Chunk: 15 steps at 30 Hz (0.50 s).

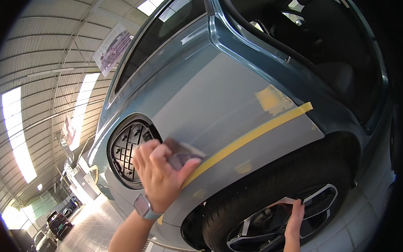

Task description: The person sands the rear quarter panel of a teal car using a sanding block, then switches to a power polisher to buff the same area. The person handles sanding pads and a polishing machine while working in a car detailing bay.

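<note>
My left hand (163, 174), with a watch (142, 205) on its wrist, grips a sanding pad (183, 155) that is blurred. The pad lies against the grey-primed rear quarter panel (209, 103) of a teal car, just above a strip of yellow masking tape (251, 136). Beside my fingers is a round filler recess (127, 153) with black ribbed plastic inside. In front of the wheel (278, 225), my right hand (295, 214) pinches a thin folded sheet (282, 201), which looks like sandpaper.
A yellowish filler patch (273, 99) shows above the tape, with a fainter one (244, 167) below it. The black wheel arch (344, 141) curves over the tyre (225, 210). Tiled floor (95, 222) runs back to a parked dark vehicle (57, 222).
</note>
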Each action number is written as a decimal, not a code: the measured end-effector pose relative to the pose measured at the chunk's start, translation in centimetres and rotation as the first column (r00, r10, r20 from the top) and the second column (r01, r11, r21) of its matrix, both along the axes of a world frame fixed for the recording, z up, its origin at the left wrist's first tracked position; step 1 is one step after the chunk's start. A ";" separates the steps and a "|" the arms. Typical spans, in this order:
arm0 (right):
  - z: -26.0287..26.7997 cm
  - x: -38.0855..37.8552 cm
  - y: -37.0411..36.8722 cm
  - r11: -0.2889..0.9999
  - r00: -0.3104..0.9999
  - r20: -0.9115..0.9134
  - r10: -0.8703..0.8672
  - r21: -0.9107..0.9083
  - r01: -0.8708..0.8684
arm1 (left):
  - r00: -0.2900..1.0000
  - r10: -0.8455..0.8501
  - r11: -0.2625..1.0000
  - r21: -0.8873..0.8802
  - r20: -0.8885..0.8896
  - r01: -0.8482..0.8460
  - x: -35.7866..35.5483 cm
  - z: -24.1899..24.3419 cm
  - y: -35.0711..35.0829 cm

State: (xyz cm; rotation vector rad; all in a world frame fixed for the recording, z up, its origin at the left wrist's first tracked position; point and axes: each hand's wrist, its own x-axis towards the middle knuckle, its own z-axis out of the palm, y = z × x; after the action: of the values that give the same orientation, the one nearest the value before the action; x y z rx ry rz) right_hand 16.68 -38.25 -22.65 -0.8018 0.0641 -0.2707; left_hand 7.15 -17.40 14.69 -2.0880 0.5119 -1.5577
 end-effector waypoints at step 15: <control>0.6 -0.1 -0.3 0.999 1.000 0.017 0.025 0.028 -0.025 | 1.000 -0.007 0.998 0.056 0.017 0.006 -0.4 -0.3 1.3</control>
State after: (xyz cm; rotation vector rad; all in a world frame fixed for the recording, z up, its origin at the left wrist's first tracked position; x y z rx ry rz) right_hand 16.62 -38.51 -22.08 -0.7720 0.0422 -0.2523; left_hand 6.75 -16.11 14.39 -2.0315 0.5507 -1.5462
